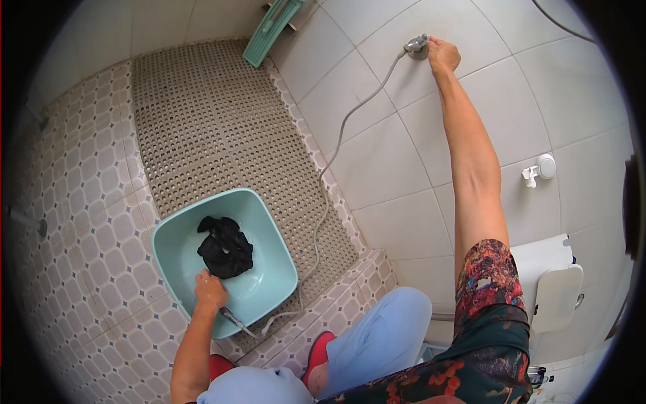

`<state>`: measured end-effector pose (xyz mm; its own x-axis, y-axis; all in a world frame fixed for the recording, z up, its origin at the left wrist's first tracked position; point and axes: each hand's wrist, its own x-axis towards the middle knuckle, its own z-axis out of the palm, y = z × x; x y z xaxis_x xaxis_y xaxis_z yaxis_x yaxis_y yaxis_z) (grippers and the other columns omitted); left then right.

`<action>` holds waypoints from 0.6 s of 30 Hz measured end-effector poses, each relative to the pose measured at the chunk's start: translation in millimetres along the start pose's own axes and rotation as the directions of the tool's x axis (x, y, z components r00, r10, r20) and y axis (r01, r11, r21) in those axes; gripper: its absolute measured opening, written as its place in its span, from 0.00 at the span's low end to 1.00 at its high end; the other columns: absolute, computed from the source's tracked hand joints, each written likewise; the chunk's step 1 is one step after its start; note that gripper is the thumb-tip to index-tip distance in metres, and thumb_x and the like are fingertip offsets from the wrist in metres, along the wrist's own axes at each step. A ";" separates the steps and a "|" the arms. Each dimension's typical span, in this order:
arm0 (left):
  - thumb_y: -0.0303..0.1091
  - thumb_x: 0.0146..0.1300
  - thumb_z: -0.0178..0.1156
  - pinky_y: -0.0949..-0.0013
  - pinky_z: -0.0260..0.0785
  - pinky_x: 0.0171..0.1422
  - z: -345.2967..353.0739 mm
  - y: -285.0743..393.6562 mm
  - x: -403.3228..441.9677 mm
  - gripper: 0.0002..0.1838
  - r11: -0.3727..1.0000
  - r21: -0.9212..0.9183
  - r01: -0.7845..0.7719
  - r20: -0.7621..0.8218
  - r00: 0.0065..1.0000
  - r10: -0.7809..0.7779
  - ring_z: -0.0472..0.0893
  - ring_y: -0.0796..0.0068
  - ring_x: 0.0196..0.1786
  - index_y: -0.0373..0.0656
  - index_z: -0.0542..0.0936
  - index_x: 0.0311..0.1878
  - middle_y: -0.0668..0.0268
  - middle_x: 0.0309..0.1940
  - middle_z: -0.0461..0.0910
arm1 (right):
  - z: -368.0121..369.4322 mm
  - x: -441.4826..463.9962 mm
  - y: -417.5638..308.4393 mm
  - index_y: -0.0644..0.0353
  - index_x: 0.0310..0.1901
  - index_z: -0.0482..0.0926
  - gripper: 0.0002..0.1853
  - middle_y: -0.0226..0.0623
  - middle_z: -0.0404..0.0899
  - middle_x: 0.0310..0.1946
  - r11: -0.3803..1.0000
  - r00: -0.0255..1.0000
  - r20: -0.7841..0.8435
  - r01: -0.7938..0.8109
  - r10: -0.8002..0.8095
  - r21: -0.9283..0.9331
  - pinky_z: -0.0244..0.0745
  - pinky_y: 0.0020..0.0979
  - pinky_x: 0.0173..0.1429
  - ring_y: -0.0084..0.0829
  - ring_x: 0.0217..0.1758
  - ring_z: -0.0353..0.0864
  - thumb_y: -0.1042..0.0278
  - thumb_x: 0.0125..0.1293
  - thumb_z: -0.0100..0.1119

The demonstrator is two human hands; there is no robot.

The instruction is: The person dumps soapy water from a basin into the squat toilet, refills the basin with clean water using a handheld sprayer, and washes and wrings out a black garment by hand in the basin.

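A teal plastic basin (272, 232) stands on the floor, with a crumpled black cloth (225, 252) inside it. My left hand (211, 291) is over the basin's near left part, close to the cloth, its fingers curled round a handheld sprayer (231, 316). The sprayer's head is hidden by the hand; only its grey lower end shows by the wrist. My right hand (444, 55) reaches out to the wall and closes its fingers on the small handle of a chrome water valve (417, 46). A grey hose (343, 128) hangs from the valve and runs down to the sprayer.
A perforated mat (222, 128) covers the floor beyond and beside the basin, with patterned tiles (87, 222) to its left. A green rack (272, 30) is at the far wall. A white suction hook (540, 170) and a paper roll (545, 256) are on the right wall.
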<state>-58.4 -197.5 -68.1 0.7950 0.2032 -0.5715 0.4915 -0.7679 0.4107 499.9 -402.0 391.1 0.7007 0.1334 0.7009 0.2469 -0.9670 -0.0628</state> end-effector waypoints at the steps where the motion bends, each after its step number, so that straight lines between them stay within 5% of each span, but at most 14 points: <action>1: 0.34 0.53 0.59 0.58 0.71 0.55 -2.0 0.6 0.4 0.15 1.000 0.001 0.001 0.004 1.000 -0.001 0.66 0.56 0.56 0.33 0.80 0.40 0.58 0.50 0.66 | 0.0 1.9 0.7 0.42 0.41 0.85 0.13 0.37 0.84 0.36 0.999 1.000 -0.012 0.021 -0.021 -0.032 0.75 0.35 0.49 0.38 0.41 0.83 0.55 0.59 0.53; 18: 0.32 0.52 0.60 0.58 0.70 0.56 -5.6 2.4 -3.1 0.13 0.999 -0.045 0.002 -0.021 1.000 -0.003 0.67 0.55 0.56 0.33 0.81 0.39 0.57 0.51 0.67 | 0.3 4.2 -10.4 0.45 0.41 0.86 0.13 0.35 0.84 0.37 0.989 1.000 0.010 0.027 -0.025 -0.143 0.75 0.34 0.49 0.38 0.41 0.83 0.55 0.60 0.54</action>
<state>-57.7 -196.6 -61.3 0.8010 0.2183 -0.5574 0.5086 -0.7394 0.4413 500.5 -391.3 394.5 0.7012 0.1602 0.6948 0.1671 -0.9842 0.0583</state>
